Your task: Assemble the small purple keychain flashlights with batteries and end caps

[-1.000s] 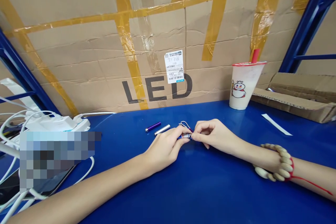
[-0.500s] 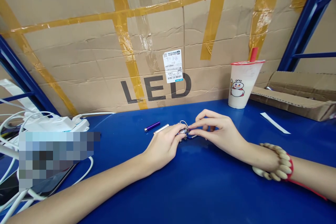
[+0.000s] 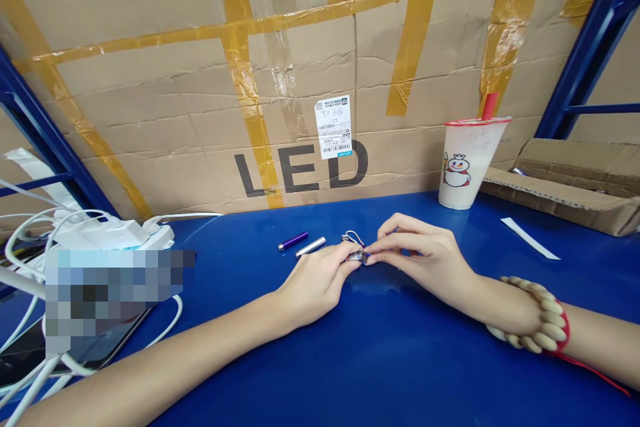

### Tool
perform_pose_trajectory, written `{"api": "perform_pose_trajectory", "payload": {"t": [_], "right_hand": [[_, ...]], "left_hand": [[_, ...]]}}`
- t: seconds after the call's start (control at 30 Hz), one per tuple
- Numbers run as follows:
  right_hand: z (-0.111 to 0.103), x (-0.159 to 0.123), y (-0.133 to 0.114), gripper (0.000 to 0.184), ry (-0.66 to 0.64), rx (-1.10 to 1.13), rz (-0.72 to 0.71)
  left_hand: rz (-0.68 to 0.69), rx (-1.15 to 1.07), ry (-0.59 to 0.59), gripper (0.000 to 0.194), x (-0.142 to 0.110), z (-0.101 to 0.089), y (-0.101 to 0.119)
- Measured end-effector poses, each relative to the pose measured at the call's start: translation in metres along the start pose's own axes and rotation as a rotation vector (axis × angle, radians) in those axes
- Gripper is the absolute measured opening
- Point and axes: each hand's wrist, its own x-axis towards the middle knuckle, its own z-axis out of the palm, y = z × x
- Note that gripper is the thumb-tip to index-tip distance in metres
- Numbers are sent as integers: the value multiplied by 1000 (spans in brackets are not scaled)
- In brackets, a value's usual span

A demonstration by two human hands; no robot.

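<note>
My left hand is closed, its thumb and index finger pinching a small silver metal cylinder just above the blue table. At the right end of that cylinder, the fingertips of my right hand are pinched together, and something dark and bluish shows between them. Behind the fingers lies a thin pale cord loop with a small metal end. Beyond my left hand rest a purple metal tube with a silver tip and a silver tube, side by side. My fingers cover part of the cylinder.
A lidded drink cup with a red straw stands at the back right, beside an open cardboard box. Nearby lies a white strip. White cables, a power strip and a dark tablet-like device crowd the left. Behind rises a large taped carton.
Both hands stay together around the cylinder; the right fingertips have closed in nearer its end. More of the silver tube now shows. The whole view has shifted slightly.
</note>
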Motion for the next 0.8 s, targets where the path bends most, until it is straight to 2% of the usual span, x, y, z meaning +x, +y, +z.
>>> {"api": "perform_pose_trajectory", "payload": {"t": [0.23,0.4,0.57,0.8], "right_hand": [[0,-2,1,12,-58,72,47],[0,-1,0,15,-68,81,23],[-1,0,-1,13,-71,61,-12],[-2,-1,0,12,-91,1,-53]], "left_hand": [[-61,-27,-71,20,-1,-1,-3],[-75,-41,-110,21,-2,-2,-4],[-87,-28,-93,20,-2,-1,-4],[-2,-13,-30,15,-3,-1,-4]]}}
